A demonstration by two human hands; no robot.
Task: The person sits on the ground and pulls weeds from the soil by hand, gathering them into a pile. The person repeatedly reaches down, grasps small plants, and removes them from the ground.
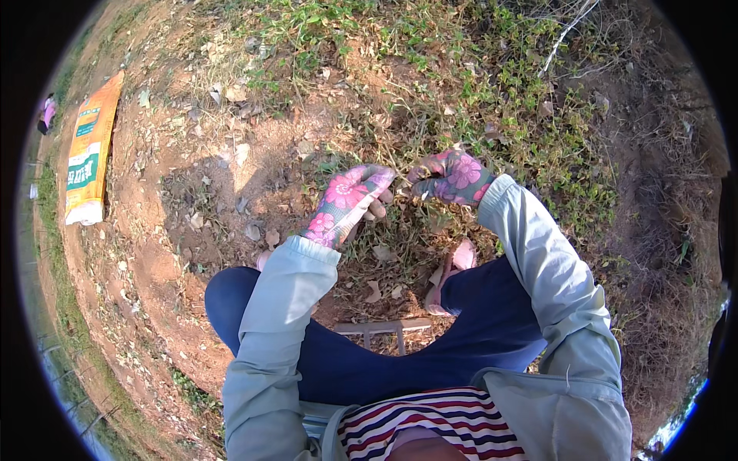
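Observation:
My left hand [351, 199], in a grey glove with pink flowers, is raised over the ground with its fingers curled. What lies inside its grasp is hidden. My right hand [452, 177], in a matching glove, pinches a thin, dry plant stem [403, 173] that reaches across to the left fingertips. Only a small gap separates the hands. Beneath them lie tangled green and withered low plants [398, 230] on reddish soil. More leafy green plants [559, 144] grow beyond and to the right of my right hand.
A flat orange, green and white printed sack [92, 152] lies at far left. A low stool frame [383, 327] shows between my knees, near a pink shoe [452, 276]. A pale dry stalk [568, 37] lies top right. Another person [47, 114] is far off left.

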